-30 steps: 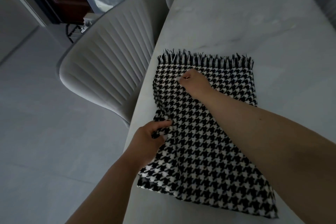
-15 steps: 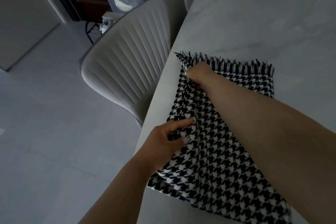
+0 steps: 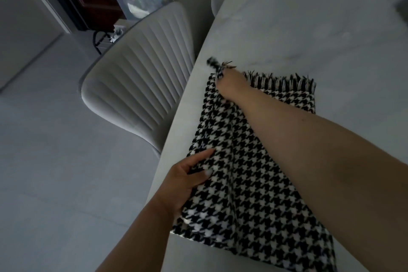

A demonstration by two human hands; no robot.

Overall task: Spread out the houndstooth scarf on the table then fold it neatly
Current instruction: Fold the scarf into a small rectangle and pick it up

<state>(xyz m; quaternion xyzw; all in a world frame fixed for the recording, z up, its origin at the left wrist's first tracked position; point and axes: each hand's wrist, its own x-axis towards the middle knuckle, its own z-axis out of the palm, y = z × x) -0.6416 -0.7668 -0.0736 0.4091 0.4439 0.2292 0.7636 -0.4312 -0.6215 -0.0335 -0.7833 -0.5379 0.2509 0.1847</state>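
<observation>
Grey marble-look table [image 3: 309, 35]; houndstooth scarf [image 3: 238, 183] flat on near-left edge.

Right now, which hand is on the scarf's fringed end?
The right hand, reaching across to grip the far left corner by the fringe. The left hand holds the scarf's near left edge.

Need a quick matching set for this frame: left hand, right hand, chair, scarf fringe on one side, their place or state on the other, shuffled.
1. left hand
2. right hand
3. chair
4. scarf fringe

A. at the scarf's far edge
B. grips the scarf's far left corner, lifting it
C. holds the scarf's near left edge
D. left of the table, pushed in

Pairs: 1-C, 2-B, 3-D, 4-A
</observation>
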